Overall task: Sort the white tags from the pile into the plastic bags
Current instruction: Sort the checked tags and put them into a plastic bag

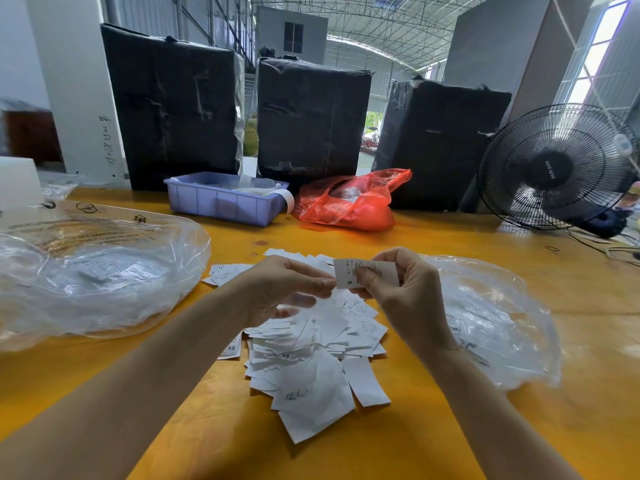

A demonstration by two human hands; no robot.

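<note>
Your right hand [403,292] pinches a white paper tag marked S [367,273] above the pile of white tags [311,358] on the yellow worktop [450,427]; your left hand's [284,285] fingertips pinch its edge. Clear plastic bags lie left [97,271] and right [495,320].

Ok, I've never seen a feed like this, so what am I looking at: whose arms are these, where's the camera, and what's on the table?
There is no machine here: the arms belong to a person, filmed by a camera on their head looking forward and down. The right hand pinches a small white paper tag marked S; the fingers of the left hand touch its edge. Below lies a pile of white paper tags, some marked XS, on the yellow wooden table. A clear plastic bag lies at the left, another clear bag at the right. Behind stand a lilac plastic tray, a red plastic bag and a black fan.
</note>
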